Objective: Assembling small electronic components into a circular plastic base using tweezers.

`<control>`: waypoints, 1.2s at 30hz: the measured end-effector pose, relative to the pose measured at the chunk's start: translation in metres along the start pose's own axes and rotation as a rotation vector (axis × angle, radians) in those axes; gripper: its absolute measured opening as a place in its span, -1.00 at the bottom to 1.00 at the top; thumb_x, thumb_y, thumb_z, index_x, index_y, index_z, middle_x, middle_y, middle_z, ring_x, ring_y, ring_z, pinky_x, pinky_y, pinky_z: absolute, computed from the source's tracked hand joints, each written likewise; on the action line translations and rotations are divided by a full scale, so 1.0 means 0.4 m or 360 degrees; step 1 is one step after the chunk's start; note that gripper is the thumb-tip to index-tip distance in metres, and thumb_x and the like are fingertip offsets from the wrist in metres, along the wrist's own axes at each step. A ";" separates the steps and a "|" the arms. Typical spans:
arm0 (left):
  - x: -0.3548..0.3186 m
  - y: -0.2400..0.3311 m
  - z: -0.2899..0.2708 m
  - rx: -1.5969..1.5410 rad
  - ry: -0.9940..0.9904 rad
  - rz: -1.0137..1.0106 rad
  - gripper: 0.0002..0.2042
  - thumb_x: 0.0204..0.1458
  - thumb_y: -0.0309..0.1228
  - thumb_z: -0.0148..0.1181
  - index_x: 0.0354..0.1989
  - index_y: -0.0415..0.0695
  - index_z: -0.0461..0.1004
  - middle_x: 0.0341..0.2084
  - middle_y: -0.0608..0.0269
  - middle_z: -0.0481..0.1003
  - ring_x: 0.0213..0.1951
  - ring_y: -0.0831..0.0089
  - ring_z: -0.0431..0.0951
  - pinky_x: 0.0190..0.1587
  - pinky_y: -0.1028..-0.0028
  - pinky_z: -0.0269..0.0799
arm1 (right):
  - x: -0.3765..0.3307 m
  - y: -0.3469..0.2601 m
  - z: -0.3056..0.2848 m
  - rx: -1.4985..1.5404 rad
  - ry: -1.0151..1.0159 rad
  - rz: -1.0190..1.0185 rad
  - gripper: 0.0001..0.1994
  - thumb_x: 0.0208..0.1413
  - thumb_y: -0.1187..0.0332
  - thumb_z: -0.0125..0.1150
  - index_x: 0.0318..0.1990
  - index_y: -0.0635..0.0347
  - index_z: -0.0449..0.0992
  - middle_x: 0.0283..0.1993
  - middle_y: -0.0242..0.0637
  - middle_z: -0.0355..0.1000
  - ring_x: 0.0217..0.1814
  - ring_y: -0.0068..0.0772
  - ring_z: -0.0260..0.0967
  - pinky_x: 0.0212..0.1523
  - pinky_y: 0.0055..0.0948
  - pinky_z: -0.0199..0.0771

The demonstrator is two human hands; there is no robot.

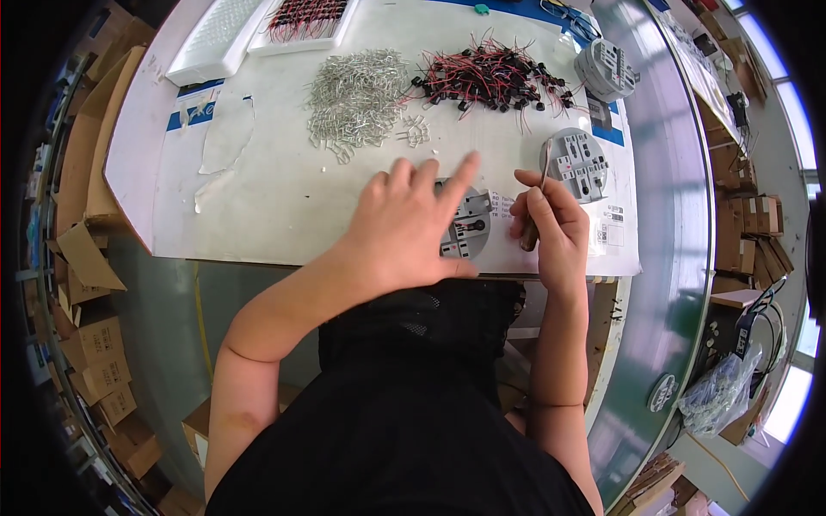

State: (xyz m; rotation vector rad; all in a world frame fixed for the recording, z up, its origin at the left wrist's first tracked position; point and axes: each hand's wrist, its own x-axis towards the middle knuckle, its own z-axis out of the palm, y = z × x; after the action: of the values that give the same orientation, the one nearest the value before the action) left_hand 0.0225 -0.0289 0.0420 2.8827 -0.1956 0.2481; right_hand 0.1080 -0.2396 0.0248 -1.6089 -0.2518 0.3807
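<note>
My left hand (404, 225) is spread over a round grey plastic disc (469, 230), fingers apart, covering its left part. Slots, small metal pieces and a black part with a red wire show on the disc's uncovered side. A thin metal tool with a brown handle (528, 234), like a screwdriver, is gripped in my right hand (557, 225). Its shaft points up and away, in front of a second grey disc (581, 168) fitted with similar parts. Whether my left fingers touch the first disc cannot be told.
Bent metal clips (357, 99) lie heaped at the table's far middle. Right of them is a pile of small black parts with red wires (495, 76). Stacked grey discs (607, 69) stand far right. White foam trays (219, 39) sit far left. Cardboard boxes (99, 353) line the left side.
</note>
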 end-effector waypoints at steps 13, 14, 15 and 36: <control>-0.094 -0.068 0.075 -0.0757 0.0424 0.0134 -0.22 -0.23 -0.37 0.64 0.28 -0.06 0.46 0.26 0.00 0.32 0.08 0.02 0.53 0.05 0.14 0.60 | -0.018 -0.040 0.014 -0.0801 -0.0338 -0.0556 -0.76 0.44 0.32 0.22 0.05 0.30 0.65 -0.32 -0.20 0.55 -0.42 -0.30 0.47 -0.35 -0.36 0.43; -0.101 -0.071 0.065 -0.0818 0.0373 0.0151 -0.25 -0.20 -0.38 0.63 0.28 -0.07 0.46 0.24 0.00 0.35 0.05 0.03 0.54 0.05 0.15 0.60 | -0.017 -0.042 0.019 -0.0804 -0.0346 -0.0555 -0.76 0.44 0.32 0.22 0.05 0.30 0.65 -0.32 -0.20 0.55 -0.42 -0.30 0.47 -0.35 -0.36 0.43; -0.105 -0.073 0.049 -0.0880 0.0322 0.0168 -0.27 -0.16 -0.39 0.61 0.28 -0.08 0.45 0.22 -0.01 0.37 0.03 0.04 0.56 0.06 0.17 0.61 | -0.016 -0.046 0.023 -0.0885 -0.0363 -0.0521 -0.78 0.42 0.33 0.23 0.02 0.30 0.65 -0.32 -0.16 0.54 -0.40 -0.21 0.47 -0.33 -0.31 0.45; -0.090 -0.081 0.079 -0.1190 0.0172 -0.0160 0.15 -0.29 0.05 0.69 0.53 -0.15 0.26 -0.11 0.07 0.57 -0.07 0.10 0.60 0.07 0.18 0.53 | -0.036 -0.095 0.061 -0.1641 -0.0657 -0.0355 -0.71 0.35 0.25 0.27 -0.40 0.20 0.47 -0.59 0.01 0.45 -0.52 0.24 0.43 -0.46 0.08 0.40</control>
State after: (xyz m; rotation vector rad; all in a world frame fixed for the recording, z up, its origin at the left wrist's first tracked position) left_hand -0.0028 -0.0017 -0.0019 2.1248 -0.0937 0.2451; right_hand 0.0877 -0.2198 0.0629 -2.4567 -1.0638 0.4354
